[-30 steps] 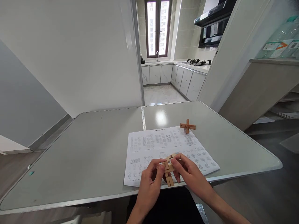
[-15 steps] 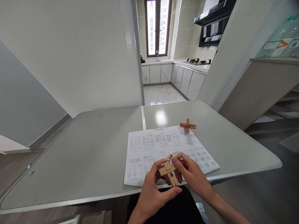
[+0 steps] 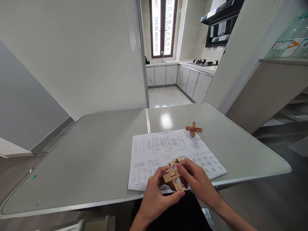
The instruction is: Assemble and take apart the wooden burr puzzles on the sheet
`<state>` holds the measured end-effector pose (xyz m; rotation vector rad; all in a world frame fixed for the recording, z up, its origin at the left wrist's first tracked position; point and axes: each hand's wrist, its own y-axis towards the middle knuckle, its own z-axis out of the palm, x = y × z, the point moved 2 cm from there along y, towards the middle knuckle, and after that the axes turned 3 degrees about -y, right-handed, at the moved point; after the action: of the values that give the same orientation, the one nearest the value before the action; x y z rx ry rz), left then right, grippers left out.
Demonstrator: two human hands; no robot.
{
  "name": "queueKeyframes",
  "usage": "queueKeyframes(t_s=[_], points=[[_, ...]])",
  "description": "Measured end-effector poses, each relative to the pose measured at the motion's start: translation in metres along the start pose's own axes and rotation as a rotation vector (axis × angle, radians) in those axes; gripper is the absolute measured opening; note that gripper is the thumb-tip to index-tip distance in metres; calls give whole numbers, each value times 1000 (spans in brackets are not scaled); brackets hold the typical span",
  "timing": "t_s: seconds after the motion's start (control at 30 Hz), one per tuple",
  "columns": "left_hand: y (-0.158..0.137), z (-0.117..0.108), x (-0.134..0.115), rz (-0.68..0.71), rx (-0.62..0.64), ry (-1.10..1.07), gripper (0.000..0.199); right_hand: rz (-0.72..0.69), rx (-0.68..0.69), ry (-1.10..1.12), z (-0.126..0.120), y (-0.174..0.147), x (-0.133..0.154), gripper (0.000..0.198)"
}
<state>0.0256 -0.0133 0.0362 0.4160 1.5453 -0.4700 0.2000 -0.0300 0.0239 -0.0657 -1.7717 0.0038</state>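
Note:
Both my hands hold a pale wooden interlocking puzzle [image 3: 171, 175] above the table's near edge. My left hand [image 3: 157, 195] grips it from the left, thumb under the near end and index finger along its far left side. On the right, my right hand [image 3: 196, 178] pinches the puzzle with thumb and fingers. Several notched pieces cross each other in it, and fingers hide part of its right side and underside. Beneath lies a printed instruction sheet [image 3: 154, 150] with rows of small diagrams. A darker brown wooden cross-shaped puzzle [image 3: 193, 129] stands at the sheet's far right corner.
The grey-green table [image 3: 84, 160] has a pale metal rim and a seam across it. A small teal object [image 3: 33, 176] lies near its left edge. Large plastic bottles [image 3: 288, 41] stand on a shelf at right. Beyond the doorway is a kitchen with a stove [image 3: 204, 62].
The view has shifted very slightly. My hands have tilted the pale puzzle a little, and more of its far end shows. Both hands keep their hold.

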Motion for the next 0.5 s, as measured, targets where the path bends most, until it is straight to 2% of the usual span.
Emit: queueKeyframes(t_s=[0.33, 0.5], points=[[-1, 3, 0, 64, -10, 19, 52, 70, 31, 31, -1, 2, 0, 49], [-1, 1, 7, 24, -45, -5, 54, 39, 101, 39, -3, 8, 2, 50]])
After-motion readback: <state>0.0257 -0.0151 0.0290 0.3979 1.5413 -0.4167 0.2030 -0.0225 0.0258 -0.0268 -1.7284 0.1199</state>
